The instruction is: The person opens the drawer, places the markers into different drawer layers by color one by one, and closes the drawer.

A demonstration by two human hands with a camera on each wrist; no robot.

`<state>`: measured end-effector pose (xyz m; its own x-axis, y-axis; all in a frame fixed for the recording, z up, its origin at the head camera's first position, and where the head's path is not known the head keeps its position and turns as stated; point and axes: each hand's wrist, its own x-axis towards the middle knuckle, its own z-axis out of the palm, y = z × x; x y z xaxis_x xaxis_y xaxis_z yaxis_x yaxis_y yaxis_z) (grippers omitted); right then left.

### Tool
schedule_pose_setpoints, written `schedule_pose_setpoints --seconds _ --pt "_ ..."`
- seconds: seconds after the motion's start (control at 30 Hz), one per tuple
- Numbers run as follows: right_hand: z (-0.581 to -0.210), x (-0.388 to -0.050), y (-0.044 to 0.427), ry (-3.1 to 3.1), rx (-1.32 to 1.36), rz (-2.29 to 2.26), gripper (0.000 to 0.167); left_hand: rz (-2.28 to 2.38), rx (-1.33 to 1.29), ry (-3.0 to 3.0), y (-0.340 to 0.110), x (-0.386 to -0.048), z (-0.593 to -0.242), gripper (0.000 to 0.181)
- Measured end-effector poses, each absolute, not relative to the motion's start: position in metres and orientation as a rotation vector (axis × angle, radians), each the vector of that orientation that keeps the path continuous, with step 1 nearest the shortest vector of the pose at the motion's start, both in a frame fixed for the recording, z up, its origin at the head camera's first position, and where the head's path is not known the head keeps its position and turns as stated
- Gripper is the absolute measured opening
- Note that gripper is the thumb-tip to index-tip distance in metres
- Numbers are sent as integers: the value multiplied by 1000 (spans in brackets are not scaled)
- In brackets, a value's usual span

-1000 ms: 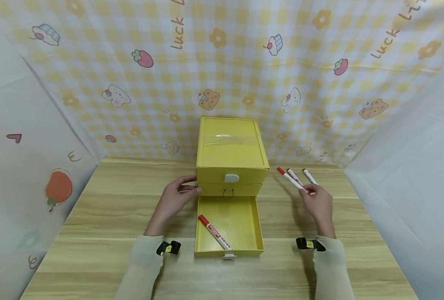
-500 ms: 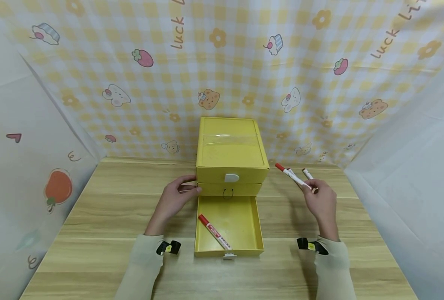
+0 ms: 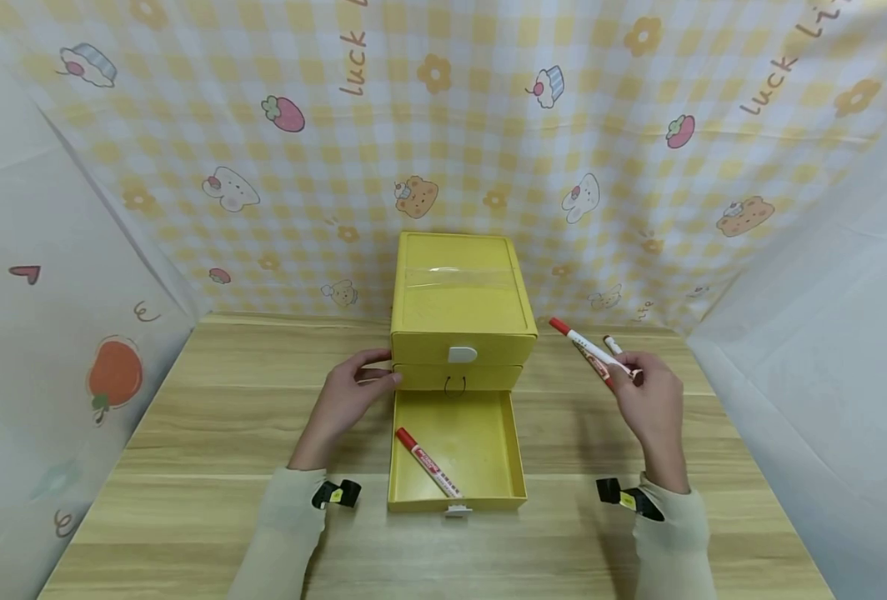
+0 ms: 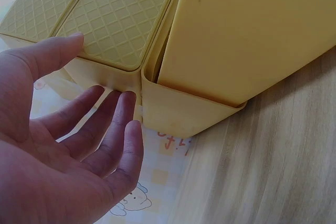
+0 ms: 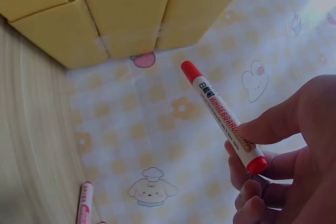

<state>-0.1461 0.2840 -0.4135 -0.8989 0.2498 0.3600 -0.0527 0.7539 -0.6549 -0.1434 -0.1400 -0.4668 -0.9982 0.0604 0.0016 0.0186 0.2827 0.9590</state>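
My right hand (image 3: 652, 404) pinches a red-capped whiteboard marker (image 5: 223, 116) between thumb and fingers, off the table. Its cap points away to the upper left. Beneath it lies a second marker (image 3: 599, 364) with red print, and a third marker (image 3: 612, 344) is partly hidden by the hand. My left hand (image 3: 344, 404) is at the left side of a yellow drawer box (image 3: 458, 308), fingers loosely bent and spread, thumb by the front. The lowest drawer (image 3: 484, 442) is pulled out, with a red-capped marker (image 3: 428, 464) lying slantwise in it.
The box stands on a wooden table (image 3: 226, 417) against a checked cloth (image 3: 473, 125). Clear tape (image 3: 458, 277) crosses its top. The upper drawer has a white handle (image 3: 462, 355), the middle one a dark loop (image 3: 454, 385). White sheets (image 3: 826, 358) flank the table.
The right hand has lifted the marker off the table and moved a little to the right, so the marker beneath shows more. The left hand and the open drawer stay as they were.
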Motion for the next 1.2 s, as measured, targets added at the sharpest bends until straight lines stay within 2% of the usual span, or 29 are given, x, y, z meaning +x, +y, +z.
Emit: schedule_pose_setpoints --seconds 0.6,0.93,1.2 --pt "-384 -119 271 -2503 -93 969 13 1857 82 2493 -140 -143 -467 56" --pt "-366 -95 256 -2438 50 957 5 1854 75 2492 -141 -143 -467 57" --pt "-366 -86 243 -2377 223 943 12 1858 72 2491 -140 -143 -466 56"
